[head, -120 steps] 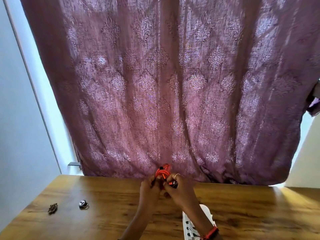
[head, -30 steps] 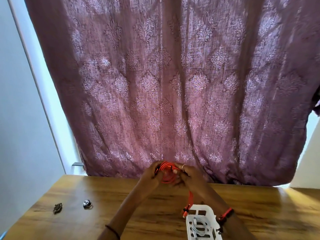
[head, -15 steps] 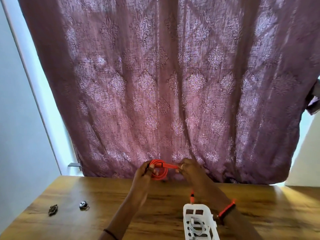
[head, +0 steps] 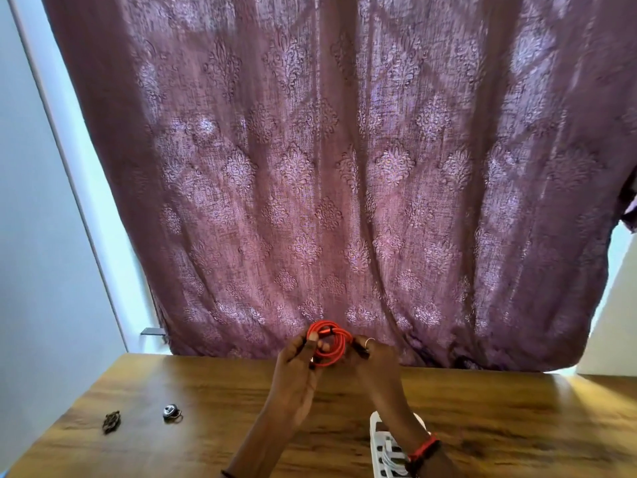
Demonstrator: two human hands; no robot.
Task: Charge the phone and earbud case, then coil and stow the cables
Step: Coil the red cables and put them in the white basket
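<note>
An orange cable (head: 332, 343) is wound into a small coil and held above the wooden table (head: 206, 415), near the foot of the curtain. My left hand (head: 298, 369) pinches the coil's left side with thumb and fingers. My right hand (head: 374, 357) grips the right side, a dark plug end showing by its fingers. A white slotted basket (head: 381, 443) stands on the table under my right forearm, with a white cable (head: 391, 458) lying inside. No phone or earbud case is in sight.
Two small dark metal objects (head: 111, 421) (head: 171, 411) lie on the table's left part. A mauve patterned curtain (head: 327, 167) hangs right behind the table's far edge. A pale wall stands to the left.
The loose end that hung down toward the basket half a second ago is now gathered up. The coil is rounder and tighter, and both hands have closed in on it.
</note>
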